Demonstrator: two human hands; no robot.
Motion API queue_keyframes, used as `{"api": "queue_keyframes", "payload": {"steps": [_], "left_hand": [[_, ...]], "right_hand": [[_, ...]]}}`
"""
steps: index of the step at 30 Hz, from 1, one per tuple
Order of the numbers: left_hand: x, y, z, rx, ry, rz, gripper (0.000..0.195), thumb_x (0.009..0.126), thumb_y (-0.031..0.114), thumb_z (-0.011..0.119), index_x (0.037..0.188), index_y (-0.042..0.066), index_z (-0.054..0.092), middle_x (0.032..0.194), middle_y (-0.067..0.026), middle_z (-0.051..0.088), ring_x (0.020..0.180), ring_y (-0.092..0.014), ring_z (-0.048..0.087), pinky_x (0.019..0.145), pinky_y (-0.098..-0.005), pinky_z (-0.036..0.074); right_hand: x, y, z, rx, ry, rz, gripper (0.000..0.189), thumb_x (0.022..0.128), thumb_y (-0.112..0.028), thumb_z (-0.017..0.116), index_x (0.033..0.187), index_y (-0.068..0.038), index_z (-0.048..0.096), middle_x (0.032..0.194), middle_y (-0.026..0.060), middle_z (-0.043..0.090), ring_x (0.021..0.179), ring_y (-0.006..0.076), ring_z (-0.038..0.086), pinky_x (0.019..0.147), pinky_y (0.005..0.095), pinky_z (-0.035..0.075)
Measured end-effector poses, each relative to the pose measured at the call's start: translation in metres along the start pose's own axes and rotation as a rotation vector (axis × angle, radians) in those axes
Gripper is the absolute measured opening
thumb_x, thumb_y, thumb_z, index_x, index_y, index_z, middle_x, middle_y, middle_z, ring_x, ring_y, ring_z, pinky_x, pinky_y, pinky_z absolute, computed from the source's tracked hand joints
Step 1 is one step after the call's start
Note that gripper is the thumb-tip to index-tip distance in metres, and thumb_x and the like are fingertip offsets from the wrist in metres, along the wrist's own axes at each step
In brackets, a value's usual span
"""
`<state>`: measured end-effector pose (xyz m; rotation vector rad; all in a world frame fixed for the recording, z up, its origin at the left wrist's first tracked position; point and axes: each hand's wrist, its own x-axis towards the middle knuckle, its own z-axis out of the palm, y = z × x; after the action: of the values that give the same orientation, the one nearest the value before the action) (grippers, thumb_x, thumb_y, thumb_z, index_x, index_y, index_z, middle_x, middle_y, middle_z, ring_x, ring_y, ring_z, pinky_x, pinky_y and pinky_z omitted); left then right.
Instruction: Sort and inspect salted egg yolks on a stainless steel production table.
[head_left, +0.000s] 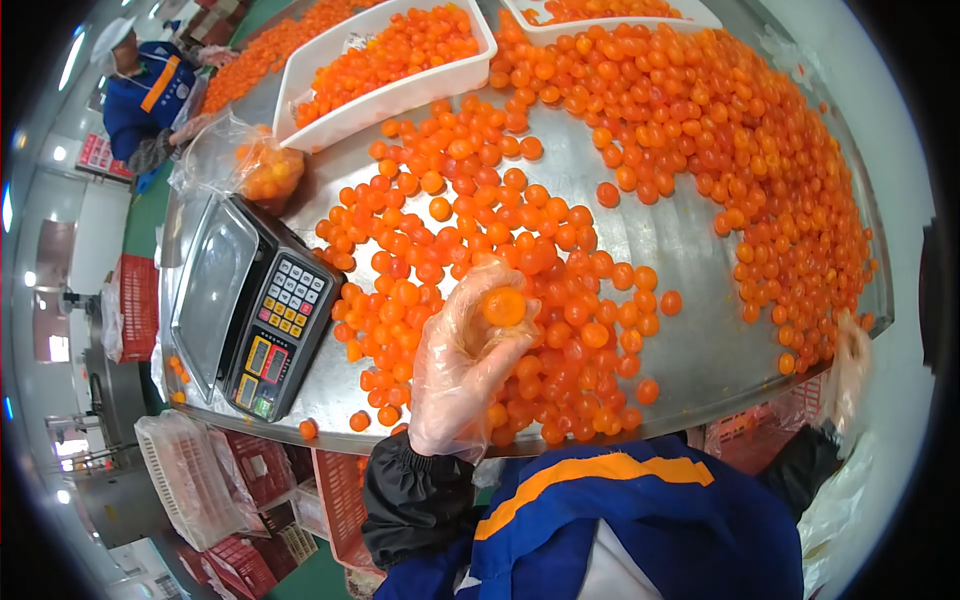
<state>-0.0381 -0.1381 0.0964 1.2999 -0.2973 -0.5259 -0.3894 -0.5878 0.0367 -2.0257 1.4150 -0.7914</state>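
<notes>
My left hand (469, 360), in a clear plastic glove, is raised above a spread of loose orange balls, which look like salted egg yolks. It holds one round yolk (504, 307) between thumb and fingers. Far to the right, my right hand (851, 367), gloved too, is at the table's edge beside the large heap of yolks (780, 195); it looks blurred, and whether it holds anything cannot be told. The loose yolks (450, 240) lie on the steel table (705, 360) between the two hands and the scale.
A digital scale (262, 322) stands at left, with a clear bag of yolks (270, 172) behind it. White tubs (390, 103) of yolks stand at the back. A co-worker (150, 90) is at the far left. Plastic crates (341, 502) sit below the table's raised rim.
</notes>
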Motion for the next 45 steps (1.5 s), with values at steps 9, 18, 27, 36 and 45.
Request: {"api": "queue_keyframes", "payload": {"steps": [9, 18, 27, 36, 45], "left_hand": [[0.002, -0.007, -0.011, 0.118, 0.192, -0.079, 0.026, 0.092, -0.010, 0.058, 0.116, -0.005, 0.067, 0.122, -0.0127, 0.064, 0.106, -0.020, 0.065, 0.092, -0.0320, 0.053], [-0.016, -0.017, -0.022, 0.874, -0.067, 0.006, 0.042, 0.087, 0.004, 0.072, 0.128, -0.002, 0.063, 0.136, -0.0188, 0.060, 0.117, -0.030, 0.064, 0.101, -0.0374, 0.051], [0.000, -0.058, -0.017, 1.627, -0.308, -0.028, 0.084, 0.092, 0.042, 0.071, 0.155, -0.001, 0.035, 0.162, -0.0248, 0.031, 0.151, -0.036, 0.030, 0.123, -0.0531, 0.022], [0.046, -0.037, -0.057, 1.620, -0.217, -0.102, 0.070, 0.094, 0.036, 0.067, 0.148, -0.002, 0.045, 0.152, -0.0233, 0.046, 0.140, -0.036, 0.046, 0.112, -0.0434, 0.043], [-0.031, -0.022, 0.006, 1.466, -0.598, 0.110, 0.074, 0.089, 0.033, 0.073, 0.147, 0.000, 0.043, 0.150, -0.0267, 0.045, 0.139, -0.043, 0.046, 0.114, -0.0466, 0.042]], "right_hand": [[-0.046, -0.023, -0.014, -0.492, -0.103, 0.229, 0.031, 0.096, -0.007, 0.061, 0.127, -0.003, 0.066, 0.116, 0.0135, 0.069, 0.108, 0.0257, 0.065, 0.101, 0.0388, 0.049], [-0.091, -0.128, 0.152, -0.286, -0.661, -0.642, 0.044, 0.095, -0.013, 0.063, 0.138, -0.006, 0.058, 0.147, 0.0163, 0.054, 0.135, 0.0338, 0.053, 0.111, 0.0424, 0.046], [-0.118, -0.195, 0.242, -0.146, -0.788, -1.078, 0.051, 0.094, -0.013, 0.059, 0.141, 0.003, 0.051, 0.148, 0.0219, 0.047, 0.137, 0.0375, 0.047, 0.114, 0.0456, 0.041], [-0.079, -0.233, 0.233, -0.117, -0.681, -0.966, 0.054, 0.093, -0.013, 0.062, 0.145, -0.004, 0.050, 0.151, 0.0174, 0.049, 0.135, 0.0346, 0.051, 0.111, 0.0417, 0.044], [-0.129, -0.179, 0.223, -0.241, -1.015, -0.830, 0.067, 0.095, -0.027, 0.066, 0.151, 0.001, 0.041, 0.157, 0.0294, 0.030, 0.146, 0.0452, 0.034, 0.120, 0.0493, 0.032]]}}
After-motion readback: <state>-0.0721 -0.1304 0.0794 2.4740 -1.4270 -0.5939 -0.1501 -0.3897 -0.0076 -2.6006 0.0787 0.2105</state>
